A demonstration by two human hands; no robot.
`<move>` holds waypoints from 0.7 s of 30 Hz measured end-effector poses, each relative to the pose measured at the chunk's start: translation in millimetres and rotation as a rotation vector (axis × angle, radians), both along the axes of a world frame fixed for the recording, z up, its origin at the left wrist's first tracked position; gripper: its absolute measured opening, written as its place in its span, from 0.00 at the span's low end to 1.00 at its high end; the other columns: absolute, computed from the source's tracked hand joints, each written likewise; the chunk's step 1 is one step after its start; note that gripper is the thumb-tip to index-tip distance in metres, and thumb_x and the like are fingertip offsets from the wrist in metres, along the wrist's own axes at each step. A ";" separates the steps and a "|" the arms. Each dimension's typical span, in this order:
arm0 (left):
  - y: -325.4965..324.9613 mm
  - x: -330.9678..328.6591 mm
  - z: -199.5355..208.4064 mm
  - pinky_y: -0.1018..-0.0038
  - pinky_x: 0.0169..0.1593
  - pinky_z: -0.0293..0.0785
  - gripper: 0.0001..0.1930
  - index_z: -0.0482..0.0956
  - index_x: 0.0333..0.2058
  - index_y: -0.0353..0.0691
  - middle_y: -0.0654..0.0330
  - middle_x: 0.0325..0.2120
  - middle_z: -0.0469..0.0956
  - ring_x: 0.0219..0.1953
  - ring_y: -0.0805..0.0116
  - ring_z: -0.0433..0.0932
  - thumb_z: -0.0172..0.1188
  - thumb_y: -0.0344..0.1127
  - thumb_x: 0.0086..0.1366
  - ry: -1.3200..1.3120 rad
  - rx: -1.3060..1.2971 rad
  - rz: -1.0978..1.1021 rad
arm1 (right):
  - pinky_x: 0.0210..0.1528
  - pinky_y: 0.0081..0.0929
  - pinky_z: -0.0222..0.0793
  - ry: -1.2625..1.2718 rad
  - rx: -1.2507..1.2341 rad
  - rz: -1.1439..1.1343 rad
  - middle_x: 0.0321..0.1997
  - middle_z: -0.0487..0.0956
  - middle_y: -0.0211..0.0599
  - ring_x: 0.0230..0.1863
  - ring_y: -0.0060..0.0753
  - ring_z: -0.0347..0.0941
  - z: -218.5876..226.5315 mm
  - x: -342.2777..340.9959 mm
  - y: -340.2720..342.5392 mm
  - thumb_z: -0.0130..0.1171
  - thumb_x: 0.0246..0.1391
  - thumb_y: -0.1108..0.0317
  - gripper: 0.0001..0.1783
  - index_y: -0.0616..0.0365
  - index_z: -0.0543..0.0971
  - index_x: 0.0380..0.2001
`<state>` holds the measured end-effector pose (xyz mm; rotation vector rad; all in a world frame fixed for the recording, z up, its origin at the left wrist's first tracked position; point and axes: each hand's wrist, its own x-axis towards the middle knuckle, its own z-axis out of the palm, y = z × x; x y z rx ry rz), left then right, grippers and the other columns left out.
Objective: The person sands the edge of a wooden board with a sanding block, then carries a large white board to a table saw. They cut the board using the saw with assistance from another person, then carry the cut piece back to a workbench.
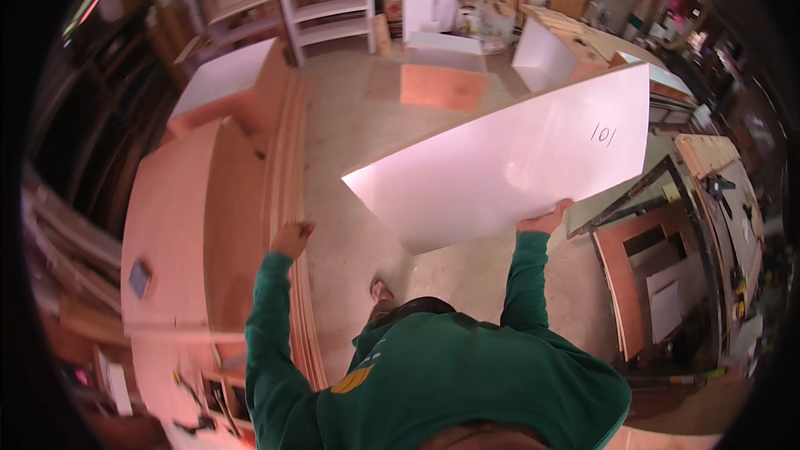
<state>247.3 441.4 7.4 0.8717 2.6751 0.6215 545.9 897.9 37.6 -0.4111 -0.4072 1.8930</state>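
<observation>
A large white panel with dark handwritten marks near its right end is held up in front of me, tilted with its right end higher. My right hand grips its lower edge, with the fingers partly hidden by the board. Off to the left, apart from the panel, my left hand hangs beside the long wooden strips. Its fingers are curled in, and nothing shows in them.
Big wooden cabinet boxes stand along my left. Ahead on the floor sits a smaller wood-and-white box, with a white shelf unit behind it. At right, a dark metal frame surrounds leaning boards.
</observation>
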 end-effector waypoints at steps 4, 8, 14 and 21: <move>80.7 -80.4 -42.9 0.70 0.53 0.72 0.21 0.72 0.56 0.41 0.54 0.44 0.82 0.48 0.66 0.79 0.49 0.46 0.72 -0.256 0.606 0.044 | 0.64 0.44 0.58 0.054 0.016 -0.132 0.64 0.68 0.35 0.62 0.44 0.63 -24.8 -73.0 28.5 0.46 0.58 0.31 0.42 0.52 0.64 0.63; 218.8 -110.9 -39.7 0.71 0.63 0.60 0.31 0.60 0.64 0.33 0.53 0.59 0.69 0.60 0.66 0.66 0.43 0.53 0.74 -0.472 1.036 -0.233 | 0.66 0.47 0.56 0.065 -0.092 -0.164 0.66 0.66 0.34 0.63 0.44 0.61 -48.8 -128.0 45.5 0.47 0.54 0.28 0.46 0.51 0.64 0.64; 346.9 -167.0 -16.9 0.76 0.49 0.66 0.26 0.71 0.50 0.30 0.62 0.41 0.74 0.43 0.75 0.68 0.46 0.52 0.73 -0.626 1.350 0.149 | 0.68 0.48 0.52 0.057 -0.268 -0.258 0.69 0.62 0.34 0.67 0.45 0.57 -74.3 -225.8 70.3 0.46 0.53 0.26 0.48 0.49 0.61 0.66; 466.4 -366.8 -22.1 0.74 0.51 0.65 0.26 0.73 0.47 0.30 0.61 0.42 0.74 0.44 0.72 0.69 0.47 0.52 0.73 -0.555 1.365 0.333 | 0.68 0.48 0.51 0.133 0.000 -0.054 0.70 0.60 0.33 0.69 0.42 0.55 -72.2 -396.1 152.6 0.39 0.61 0.32 0.41 0.47 0.59 0.67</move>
